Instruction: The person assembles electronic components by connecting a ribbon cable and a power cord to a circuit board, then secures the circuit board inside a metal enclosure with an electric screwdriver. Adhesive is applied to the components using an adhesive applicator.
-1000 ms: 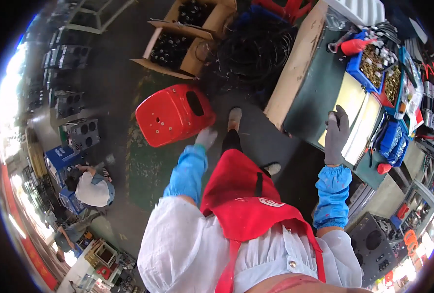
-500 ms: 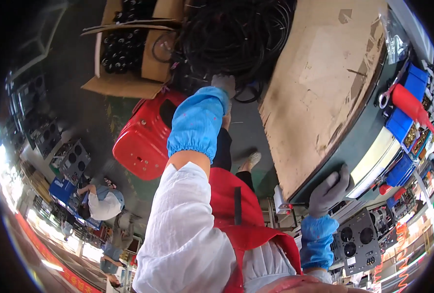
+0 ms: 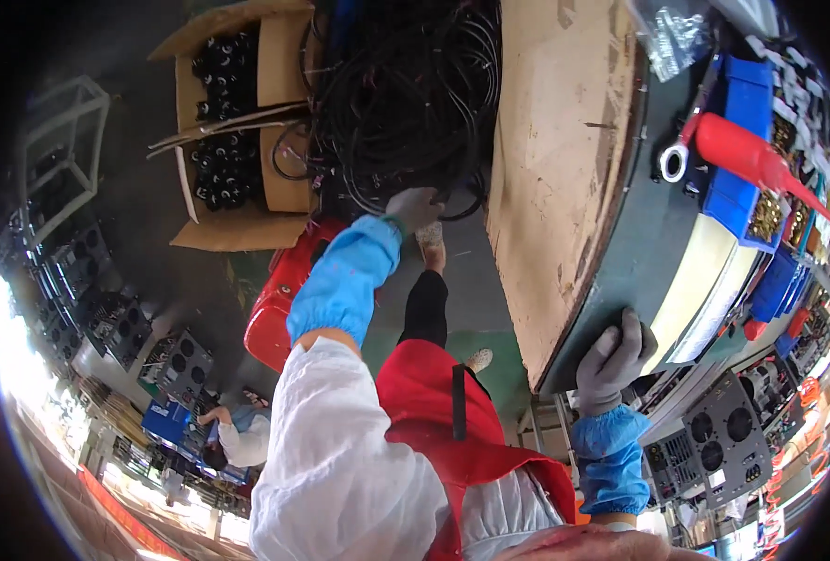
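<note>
Both my hands wear grey gloves, with blue oversleeves on the forearms. My left hand point(image 3: 414, 208) reaches down to the near edge of a big tangle of black cables point(image 3: 406, 103). Its fingers are curled at a loop of black cable that runs in on one side and out on the other; the fingertips are partly hidden. At the right, my right hand point(image 3: 613, 363) lies with its fingers apart on the dark edge of the workbench point(image 3: 611, 271), holding nothing. Brown cardboard point(image 3: 560, 140) covers the bench top to the left of that edge.
An open carton point(image 3: 284, 93) of small black parts stands left of the cables, above a red stool point(image 3: 279, 304). Along the bench lie a ratchet wrench point(image 3: 674, 163), a red squeeze bottle point(image 3: 737, 150) and blue bins point(image 3: 747, 93). Another person point(image 3: 245, 439) sits at lower left.
The view has shifted, so the carton, cables and stool appear lower and the bench further left. My left hand stays at the cables' near edge; my right hand remains on the bench edge.
</note>
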Available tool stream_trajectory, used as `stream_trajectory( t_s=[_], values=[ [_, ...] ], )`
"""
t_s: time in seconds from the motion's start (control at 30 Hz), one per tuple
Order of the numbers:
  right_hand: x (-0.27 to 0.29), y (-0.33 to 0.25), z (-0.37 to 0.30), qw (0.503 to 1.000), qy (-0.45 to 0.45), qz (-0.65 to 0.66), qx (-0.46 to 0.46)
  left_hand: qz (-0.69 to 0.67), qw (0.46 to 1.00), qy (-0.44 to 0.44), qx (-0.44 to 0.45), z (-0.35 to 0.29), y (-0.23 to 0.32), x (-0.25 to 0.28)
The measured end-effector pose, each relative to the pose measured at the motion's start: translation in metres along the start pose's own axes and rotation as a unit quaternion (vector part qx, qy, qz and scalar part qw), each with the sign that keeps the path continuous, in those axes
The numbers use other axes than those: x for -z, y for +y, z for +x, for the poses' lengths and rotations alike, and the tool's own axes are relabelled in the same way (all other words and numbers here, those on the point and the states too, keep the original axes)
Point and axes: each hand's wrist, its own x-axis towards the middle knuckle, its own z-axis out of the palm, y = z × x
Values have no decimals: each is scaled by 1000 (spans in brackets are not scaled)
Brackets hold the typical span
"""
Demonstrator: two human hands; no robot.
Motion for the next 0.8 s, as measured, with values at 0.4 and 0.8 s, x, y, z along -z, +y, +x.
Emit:
stream_trajectory(
  t_s=[0.4, 0.8],
  values=[
    [20, -16, 18, 997, 39, 66, 14, -702, 705, 49, -89, -285, 146, 34],
    [190, -28, -244, 667, -313, 646, -199, -409, 817, -242, -327, -472, 210, -240]
  ],
)
